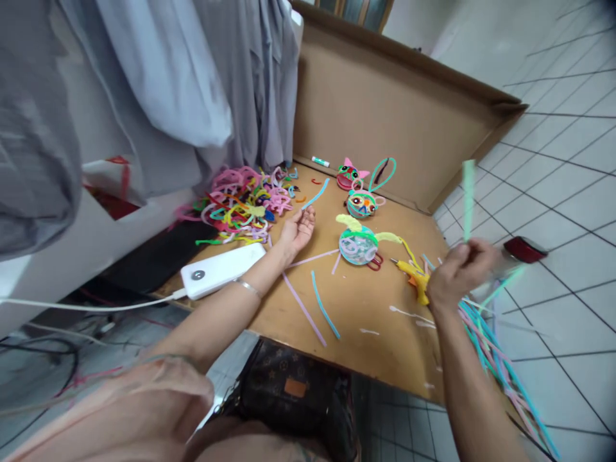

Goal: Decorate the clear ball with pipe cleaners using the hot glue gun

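Note:
My left hand (299,232) is palm up over the table, fingers curled at the lower end of a short blue pipe cleaner (317,194). My right hand (459,273) is closed around a pale green pipe cleaner (468,199) that sticks upward, blurred by motion. Just left of that hand lies a yellow hot glue gun (412,276). Between the hands sits a round clear ornament (359,247) with pipe-cleaner trim and yellow ear-like pieces. Red-handled scissors (375,260) are partly hidden beside it. A lilac pipe cleaner (304,308) and another blue one (323,305) lie in front.
Two decorated animal-face ornaments (362,204) stand at the back near a marker (320,162) and a cardboard wall (366,109). A tangled pile of pipe-cleaner pieces (240,205) and a white power bank (224,271) lie left. Long pipe cleaners (505,372) hang over the right edge.

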Action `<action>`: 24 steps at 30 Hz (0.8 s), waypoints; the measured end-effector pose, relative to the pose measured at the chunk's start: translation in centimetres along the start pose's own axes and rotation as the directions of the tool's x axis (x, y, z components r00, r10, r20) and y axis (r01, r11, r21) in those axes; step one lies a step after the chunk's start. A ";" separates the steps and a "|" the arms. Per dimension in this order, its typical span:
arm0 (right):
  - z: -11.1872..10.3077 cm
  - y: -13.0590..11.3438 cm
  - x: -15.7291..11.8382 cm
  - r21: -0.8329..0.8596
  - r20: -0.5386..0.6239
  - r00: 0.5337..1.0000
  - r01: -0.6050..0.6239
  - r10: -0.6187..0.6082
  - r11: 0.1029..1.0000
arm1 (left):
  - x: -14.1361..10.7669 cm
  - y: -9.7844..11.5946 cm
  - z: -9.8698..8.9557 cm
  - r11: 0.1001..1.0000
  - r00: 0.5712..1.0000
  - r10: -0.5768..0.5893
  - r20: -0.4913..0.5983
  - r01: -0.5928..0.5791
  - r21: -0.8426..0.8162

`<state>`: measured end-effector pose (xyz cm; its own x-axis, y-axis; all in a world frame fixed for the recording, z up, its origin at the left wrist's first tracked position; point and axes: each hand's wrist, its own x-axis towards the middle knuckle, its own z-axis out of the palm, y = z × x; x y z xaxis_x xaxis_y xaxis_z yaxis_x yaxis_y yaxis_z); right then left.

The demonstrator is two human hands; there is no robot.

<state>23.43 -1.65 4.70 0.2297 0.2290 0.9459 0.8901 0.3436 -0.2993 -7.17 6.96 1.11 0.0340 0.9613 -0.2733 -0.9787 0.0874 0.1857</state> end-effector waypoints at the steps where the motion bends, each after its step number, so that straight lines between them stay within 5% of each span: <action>1: 0.4 -1.6 -1.5 -0.018 0.012 0.997 0.074 -0.074 0.997 | 0.2 0.6 0.0 0.999 0.999 0.046 -0.005 -0.046 -0.028; 5: 2.1 -5.7 -5.1 0.071 0.206 0.902 0.373 -0.379 0.925 | 0.9 2.5 0.0 0.970 0.972 0.237 0.004 -0.236 -0.059; 9: 3.4 -6.8 -5.5 0.010 0.365 0.824 0.463 -0.434 0.886 | -0.1 1.4 0.0 0.929 0.960 0.272 0.067 -0.280 0.241; 10: 3.6 -6.9 -5.5 -0.015 0.386 0.819 0.465 -0.424 0.885 | -0.8 0.7 0.0 0.855 0.925 0.353 0.142 -0.380 0.353; 12: 4.0 -7.1 -5.5 -0.038 0.423 0.810 0.465 -0.407 0.885 | -2.4 -0.8 0.0 0.563 0.761 0.519 0.389 -0.648 0.514; 14: 4.4 -7.5 -5.6 -0.001 0.449 0.799 0.447 -0.399 0.894 | -3.8 -2.0 -0.2 0.304 0.641 0.411 0.648 -0.767 0.565; 16: 4.8 -7.9 -5.8 0.084 0.454 0.804 0.390 -0.384 0.917 | -4.4 -3.0 -0.5 0.173 0.596 0.168 0.785 -0.802 0.572; 19: 5.2 -8.2 -5.6 0.160 0.435 0.838 0.288 -0.329 0.944 | -4.0 -3.6 -1.3 0.103 0.592 0.023 0.806 -0.803 0.587; 24: 4.4 -5.5 -5.2 0.063 0.375 0.901 0.212 -0.220 0.975 | -2.9 -2.9 -1.7 0.048 0.644 0.163 0.748 -0.762 0.646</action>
<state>15.59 -0.74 0.84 -0.1363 0.4727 0.8706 0.8921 0.4408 -0.0996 -4.81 3.47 -0.22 0.0138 0.8284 0.5600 0.0580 -0.5597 0.8266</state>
